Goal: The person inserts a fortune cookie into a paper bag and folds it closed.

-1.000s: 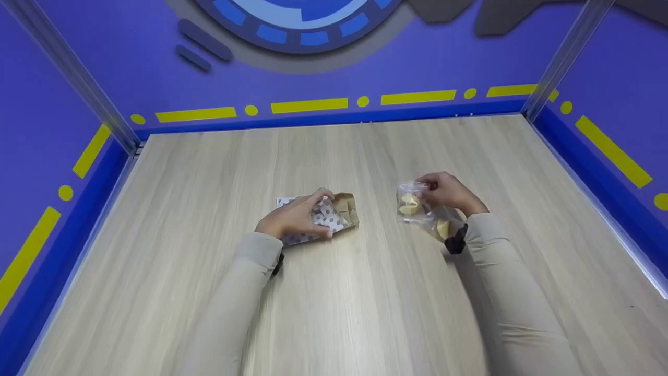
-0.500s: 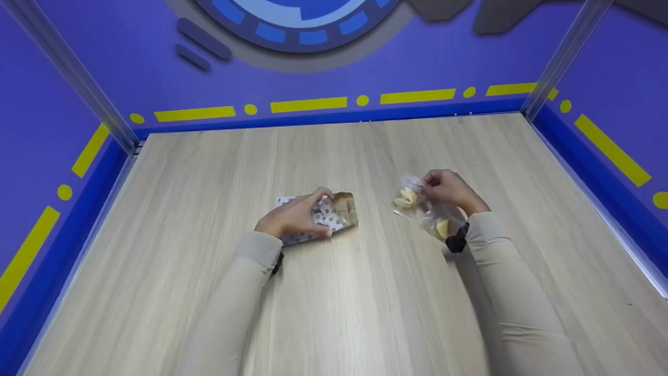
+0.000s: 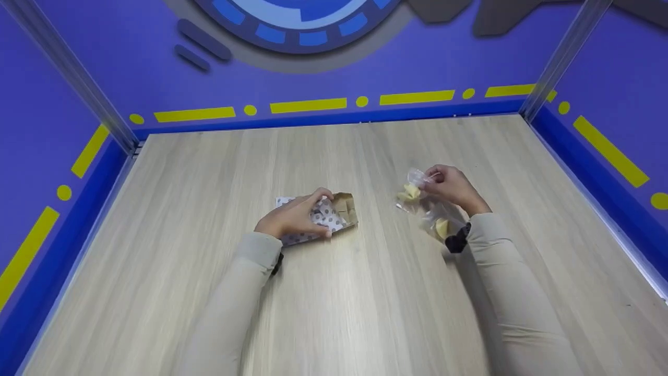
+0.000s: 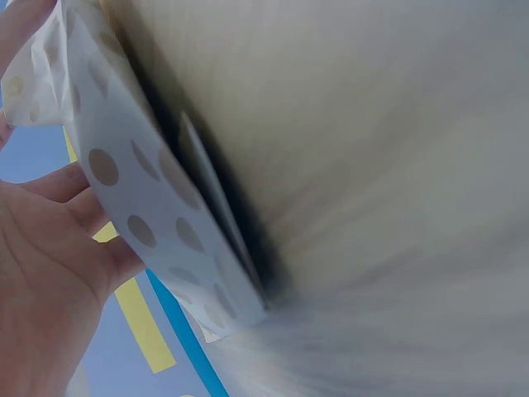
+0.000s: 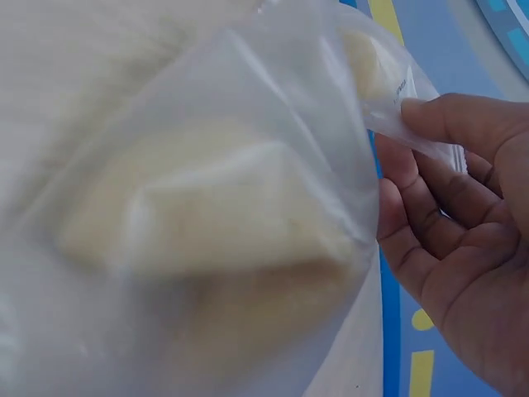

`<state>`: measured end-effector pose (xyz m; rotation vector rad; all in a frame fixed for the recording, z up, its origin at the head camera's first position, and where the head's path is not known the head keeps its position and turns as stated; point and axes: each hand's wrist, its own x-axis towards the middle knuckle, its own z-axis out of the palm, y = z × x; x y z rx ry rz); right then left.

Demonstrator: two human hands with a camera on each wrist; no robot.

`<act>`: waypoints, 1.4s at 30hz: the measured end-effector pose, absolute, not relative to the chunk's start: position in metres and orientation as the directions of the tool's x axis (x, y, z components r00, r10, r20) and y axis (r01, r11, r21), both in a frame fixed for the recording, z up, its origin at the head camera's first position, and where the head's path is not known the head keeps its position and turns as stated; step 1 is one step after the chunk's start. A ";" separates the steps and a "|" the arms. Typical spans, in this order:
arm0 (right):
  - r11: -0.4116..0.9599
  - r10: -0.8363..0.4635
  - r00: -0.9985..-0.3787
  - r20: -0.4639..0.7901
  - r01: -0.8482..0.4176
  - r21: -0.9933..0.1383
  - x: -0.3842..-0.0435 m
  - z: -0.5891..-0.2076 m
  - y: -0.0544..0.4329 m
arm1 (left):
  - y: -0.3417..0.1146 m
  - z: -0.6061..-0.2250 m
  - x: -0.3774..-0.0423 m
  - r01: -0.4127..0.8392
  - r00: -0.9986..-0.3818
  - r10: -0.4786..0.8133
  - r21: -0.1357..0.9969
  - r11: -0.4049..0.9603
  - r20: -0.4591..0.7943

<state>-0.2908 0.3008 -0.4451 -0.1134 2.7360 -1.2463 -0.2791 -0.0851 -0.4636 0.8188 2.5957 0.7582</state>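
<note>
My left hand point(image 3: 300, 214) grips a white paper bag point(image 3: 327, 215) with grey-brown dots, lying on the table. Its brown open mouth faces right. In the left wrist view the dotted bag point(image 4: 140, 190) lies between thumb and fingers. Thumb and fingertips of my right hand point(image 3: 453, 189) pinch the edge of a clear wrapper holding a pale yellow folded fortune cookie point(image 3: 409, 193). A second wrapped fortune cookie point(image 3: 441, 228) is below that hand, near the wrist; it fills much of the right wrist view, blurred. Whether the two wrappers are joined I cannot tell.
The wood-grain table point(image 3: 334, 313) is bounded by a blue-purple back wall point(image 3: 323, 78) and side walls with yellow stripes. Metal posts point(image 3: 563, 57) stand at the back corners. A black wrist strap point(image 3: 457, 241) sits at the right cuff.
My right hand has moved slightly up and away, and the pinched fortune cookie's wrapper has tilted and bunched with it. The left hand and bag have stayed in place.
</note>
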 end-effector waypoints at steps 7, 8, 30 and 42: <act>0.626 -0.111 -0.991 -0.077 -0.010 -0.779 -0.293 -0.445 0.298 | -0.085 -0.464 -0.280 0.432 -0.788 0.601 0.570 0.698 -0.139; 0.624 -0.107 -0.992 -0.065 -0.016 -0.782 -0.293 -0.444 0.297 | -0.085 -0.465 -0.280 0.432 -0.787 0.601 0.570 0.699 -0.139; 0.388 -0.049 -0.992 -0.117 0.089 -0.917 -0.291 -0.433 0.265 | -0.084 -0.463 -0.280 0.441 -0.788 0.600 0.552 0.708 -0.139; 0.324 -0.100 -0.987 -0.128 0.089 -0.942 -0.287 -0.435 0.248 | -0.085 -0.463 -0.279 0.432 -0.790 0.597 0.565 0.703 -0.138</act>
